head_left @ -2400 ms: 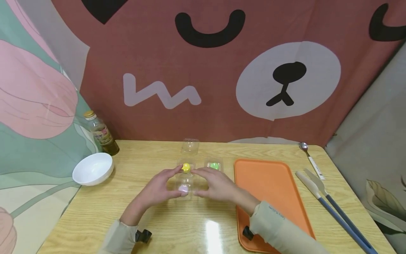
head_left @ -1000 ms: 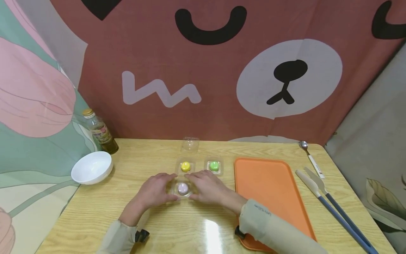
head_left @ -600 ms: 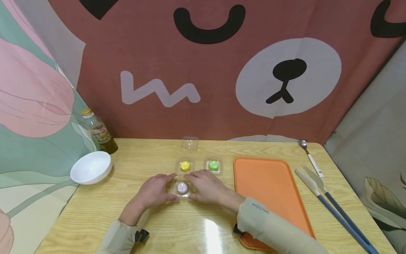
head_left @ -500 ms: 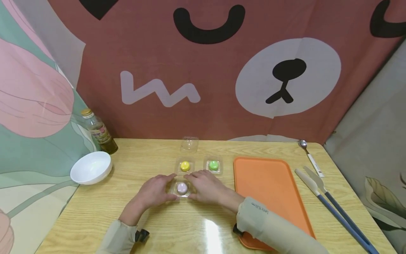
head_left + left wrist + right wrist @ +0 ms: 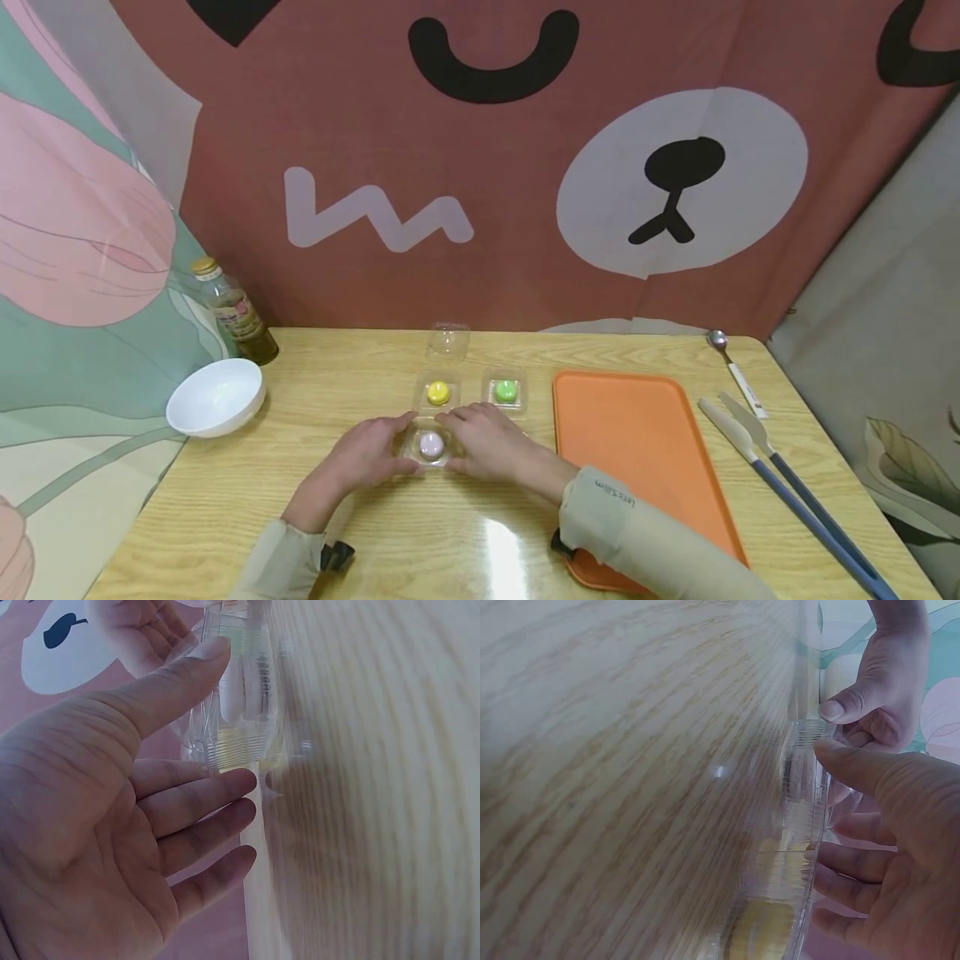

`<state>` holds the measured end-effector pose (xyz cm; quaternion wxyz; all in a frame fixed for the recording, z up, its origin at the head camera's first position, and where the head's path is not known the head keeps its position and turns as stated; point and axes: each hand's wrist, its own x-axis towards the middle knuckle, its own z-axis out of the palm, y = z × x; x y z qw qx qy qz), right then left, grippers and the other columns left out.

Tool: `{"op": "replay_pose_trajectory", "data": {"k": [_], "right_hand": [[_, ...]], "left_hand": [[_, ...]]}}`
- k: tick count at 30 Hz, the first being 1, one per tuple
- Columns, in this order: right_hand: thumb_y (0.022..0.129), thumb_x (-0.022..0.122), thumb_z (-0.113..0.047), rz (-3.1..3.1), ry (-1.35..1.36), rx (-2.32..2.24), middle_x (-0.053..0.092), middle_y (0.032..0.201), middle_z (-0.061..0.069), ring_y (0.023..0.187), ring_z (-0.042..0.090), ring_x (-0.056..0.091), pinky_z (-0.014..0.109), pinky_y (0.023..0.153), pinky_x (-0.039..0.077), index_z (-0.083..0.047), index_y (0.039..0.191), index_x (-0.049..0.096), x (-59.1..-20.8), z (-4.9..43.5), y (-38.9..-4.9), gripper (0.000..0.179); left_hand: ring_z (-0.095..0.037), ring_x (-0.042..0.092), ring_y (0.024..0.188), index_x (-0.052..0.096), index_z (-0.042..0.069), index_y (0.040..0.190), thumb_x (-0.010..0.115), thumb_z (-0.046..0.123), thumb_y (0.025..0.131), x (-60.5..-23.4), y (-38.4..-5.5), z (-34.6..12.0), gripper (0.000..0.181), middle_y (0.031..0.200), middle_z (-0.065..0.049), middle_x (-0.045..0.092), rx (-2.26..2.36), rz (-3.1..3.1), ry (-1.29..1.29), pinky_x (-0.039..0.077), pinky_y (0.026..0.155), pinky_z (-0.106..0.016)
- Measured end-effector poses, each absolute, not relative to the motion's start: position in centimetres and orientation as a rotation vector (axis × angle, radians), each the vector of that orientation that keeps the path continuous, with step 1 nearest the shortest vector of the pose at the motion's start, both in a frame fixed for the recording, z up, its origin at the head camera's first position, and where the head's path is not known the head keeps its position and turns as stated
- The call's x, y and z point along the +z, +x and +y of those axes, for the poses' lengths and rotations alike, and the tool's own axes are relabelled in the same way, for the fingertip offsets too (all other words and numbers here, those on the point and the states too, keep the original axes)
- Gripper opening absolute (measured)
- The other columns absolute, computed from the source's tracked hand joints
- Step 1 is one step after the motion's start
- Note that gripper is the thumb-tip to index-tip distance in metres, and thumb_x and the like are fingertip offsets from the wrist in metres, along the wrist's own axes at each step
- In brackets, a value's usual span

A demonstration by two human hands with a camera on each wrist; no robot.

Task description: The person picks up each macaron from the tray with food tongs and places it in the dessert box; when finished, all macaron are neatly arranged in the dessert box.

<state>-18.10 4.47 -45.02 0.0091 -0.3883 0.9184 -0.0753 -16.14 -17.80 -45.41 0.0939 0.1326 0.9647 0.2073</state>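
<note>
A lilac macaron point(image 5: 431, 446) sits in a small clear plastic box point(image 5: 417, 457) on the table, between the two hands. My left hand point(image 5: 362, 454) holds the box's left side, thumb at the near corner and fingers toward the far corner. My right hand point(image 5: 491, 442) holds the right side likewise. In the left wrist view, clear plastic layers show above the macaron; whether the lid is fully seated cannot be told. Just behind stands a clear box with a yellow macaron point(image 5: 438, 392), and right of that one with a green macaron point(image 5: 506, 392).
A clear plastic lid point(image 5: 448, 342) lies at the table's back. An orange tray point(image 5: 622, 433) is on the right, partly under the right forearm. Beyond it lie tongs point(image 5: 795, 492) and a spoon point(image 5: 738, 379). A white bowl point(image 5: 217, 398) and a bottle point(image 5: 238, 312) stand left.
Since the earliest frame, both hands have come down and nearer with a clear lid onto the lilac macaron's box, uncovering the yellow and green macarons to view. Over the last second they stay nearly still.
</note>
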Motion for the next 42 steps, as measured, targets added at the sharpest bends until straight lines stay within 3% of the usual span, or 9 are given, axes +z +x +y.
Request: {"op": "replay_pose_trajectory", "data": {"k": [31, 42], "right_hand": [[0.085, 0.080, -0.043, 2.851, -1.224, -0.201, 0.067, 0.134, 0.009, 0.123, 0.022, 0.064, 0.038, 0.112, 0.047, -0.009, 0.141, 0.058, -44.5, 3.9, -18.2, 0.069], [0.083, 0.081, -0.047, 2.854, -1.207, -0.067, 0.070, 0.129, 0.007, 0.117, 0.021, 0.067, 0.036, 0.106, 0.051, -0.011, 0.137, 0.061, -44.0, 3.2, -18.4, 0.068]], "left_hand": [[-0.033, 0.059, 0.131, 0.052, 0.004, 0.147, 0.089, 0.037, 0.077, -45.5, -16.3, -18.3, 0.086, 0.143, -0.017, 0.061, 0.713, 2.806, 0.408, 0.050, 0.107, -0.050], [-0.030, 0.068, 0.114, 0.058, 0.008, 0.143, 0.089, 0.044, 0.073, -45.1, -16.4, -18.2, 0.084, 0.128, -0.012, 0.071, 0.527, 2.882, 0.421, 0.057, 0.094, -0.048]]}}
